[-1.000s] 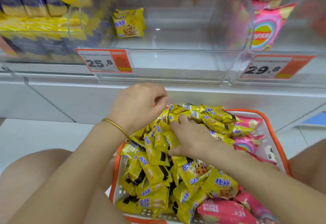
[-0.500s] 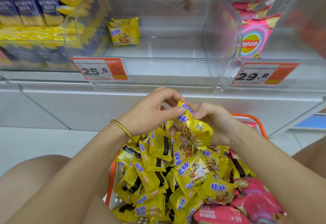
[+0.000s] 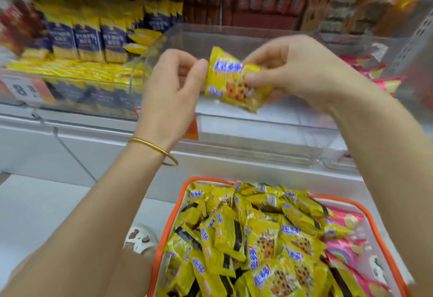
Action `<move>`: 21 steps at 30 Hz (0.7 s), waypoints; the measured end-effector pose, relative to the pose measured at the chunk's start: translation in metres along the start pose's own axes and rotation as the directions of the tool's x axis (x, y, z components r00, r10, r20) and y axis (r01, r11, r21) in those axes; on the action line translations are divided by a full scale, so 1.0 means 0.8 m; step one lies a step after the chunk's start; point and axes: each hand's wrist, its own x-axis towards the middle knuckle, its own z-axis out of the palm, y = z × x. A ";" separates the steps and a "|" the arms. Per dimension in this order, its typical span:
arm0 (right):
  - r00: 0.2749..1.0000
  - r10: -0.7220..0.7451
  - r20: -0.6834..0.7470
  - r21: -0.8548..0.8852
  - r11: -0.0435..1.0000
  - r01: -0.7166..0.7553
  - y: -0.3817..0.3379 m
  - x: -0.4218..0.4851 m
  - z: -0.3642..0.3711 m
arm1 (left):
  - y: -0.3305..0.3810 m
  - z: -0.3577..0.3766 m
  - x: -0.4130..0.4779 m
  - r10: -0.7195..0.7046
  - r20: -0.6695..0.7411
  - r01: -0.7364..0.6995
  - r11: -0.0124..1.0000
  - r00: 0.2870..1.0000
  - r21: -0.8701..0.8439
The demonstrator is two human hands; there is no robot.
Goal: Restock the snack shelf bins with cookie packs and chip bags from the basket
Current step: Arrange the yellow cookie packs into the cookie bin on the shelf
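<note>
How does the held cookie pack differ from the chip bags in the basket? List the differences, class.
The cookie pack is yellow; the chip bags are pink. The left hand and right hand hold the pack up before the bin; the bags lie in the basket, at its right. Both are glossy snack wrappers.

The middle clear bin (image 3: 269,132) is open on top, so a hand can go in over its low front wall. The left hand (image 3: 173,86) and right hand (image 3: 293,69) hold a cookie pack (image 3: 234,81) in that gap. Blue packs (image 3: 89,41) fill the left bin (image 3: 70,100), and yellow packs (image 3: 264,238) pile high in the basket (image 3: 203,179)
</note>
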 end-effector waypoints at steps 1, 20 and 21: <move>0.999 -0.009 -0.052 -0.078 0.997 0.005 0.002 0.032 0.003 | -0.013 -0.006 0.006 0.056 -0.007 -0.054 0.985 0.998 0.166; 0.993 -0.121 0.015 -0.816 0.572 0.082 0.090 0.249 0.130 | -0.064 0.000 -0.009 0.264 0.205 -0.333 0.684 0.943 0.650; 0.992 -0.126 0.016 -0.820 0.566 0.085 0.089 0.248 0.129 | -0.064 0.000 -0.009 0.262 0.206 -0.332 0.682 0.943 0.651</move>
